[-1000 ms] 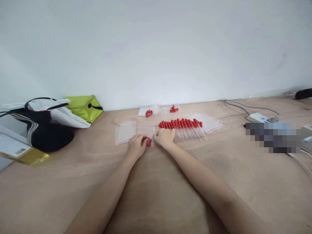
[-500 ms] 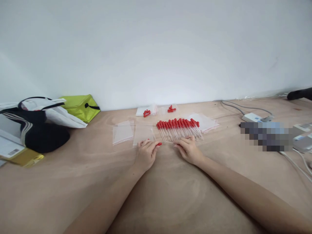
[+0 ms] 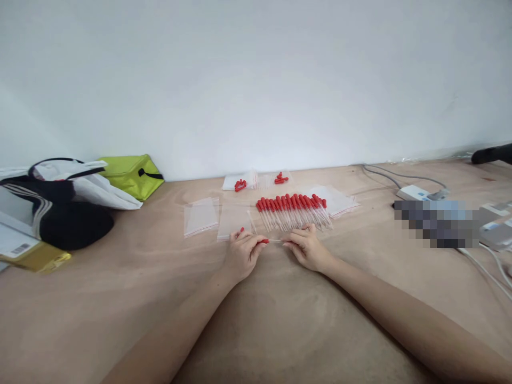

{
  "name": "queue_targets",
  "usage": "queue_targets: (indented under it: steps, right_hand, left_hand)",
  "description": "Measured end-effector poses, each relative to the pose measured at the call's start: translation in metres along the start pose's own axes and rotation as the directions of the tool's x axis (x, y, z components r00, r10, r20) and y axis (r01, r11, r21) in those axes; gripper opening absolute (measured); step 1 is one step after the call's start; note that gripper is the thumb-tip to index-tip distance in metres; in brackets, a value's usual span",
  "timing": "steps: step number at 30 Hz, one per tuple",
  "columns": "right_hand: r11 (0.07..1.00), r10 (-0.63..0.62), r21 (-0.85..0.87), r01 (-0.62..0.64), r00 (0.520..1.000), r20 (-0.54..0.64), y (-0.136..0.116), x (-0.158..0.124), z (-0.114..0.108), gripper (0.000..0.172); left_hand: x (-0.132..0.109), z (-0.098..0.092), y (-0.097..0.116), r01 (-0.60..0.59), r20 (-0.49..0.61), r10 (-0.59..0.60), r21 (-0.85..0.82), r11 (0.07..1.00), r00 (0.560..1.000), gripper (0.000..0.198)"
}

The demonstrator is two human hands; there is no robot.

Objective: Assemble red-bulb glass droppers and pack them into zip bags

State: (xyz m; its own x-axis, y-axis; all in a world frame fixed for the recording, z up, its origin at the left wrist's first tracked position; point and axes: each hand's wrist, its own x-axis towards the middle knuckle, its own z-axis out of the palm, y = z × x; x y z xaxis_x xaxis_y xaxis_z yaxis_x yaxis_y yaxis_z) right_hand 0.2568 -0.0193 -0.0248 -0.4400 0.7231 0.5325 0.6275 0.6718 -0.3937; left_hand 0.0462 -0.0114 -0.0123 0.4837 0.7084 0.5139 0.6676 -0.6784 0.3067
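Note:
My left hand point(image 3: 245, 254) pinches a small red rubber bulb point(image 3: 264, 241), its open end facing right. A thin clear dropper tube point(image 3: 275, 241) reaches from that bulb to my right hand point(image 3: 306, 247), whose fingers are closed on it. The tube's left end meets the bulb; how deep it sits I cannot tell. Another red bulb point(image 3: 242, 229) peeks out behind my left fingers. Just beyond both hands lies a row of droppers point(image 3: 294, 209), red bulbs away from me and clear tubes toward me.
Clear zip bags point(image 3: 201, 216) lie left of the row, and more bags point(image 3: 338, 201) lie right. Loose red bulbs point(image 3: 281, 178) rest on bags near the wall. A black cap point(image 3: 76, 218) and a lime-green bag point(image 3: 134, 176) stand left; a power strip point(image 3: 414, 192) with cables lies right.
The tube in my right hand has moved slightly left and straightened in line with the bulb, and its end now meets it. Both hands have drawn a little closer together.

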Motion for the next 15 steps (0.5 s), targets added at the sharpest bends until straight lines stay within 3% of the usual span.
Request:
queue_targets:
  steps: [9,15]
  right_hand:
    - [0.998,-0.054,0.026,0.052,0.996,0.074,0.0067,0.0037,-0.0035,0.019]
    - [0.989,-0.065,-0.128,0.073,0.996,0.066,0.0040,0.0045,-0.0033,0.019]
  left_hand:
    - [-0.0009,-0.0011,0.0012,-0.070,0.087,0.076,-0.073,0.995,0.993,0.018]
    - [-0.0008,0.0003,0.0007,-0.067,0.112,0.075,-0.074,0.995,0.991,0.016]
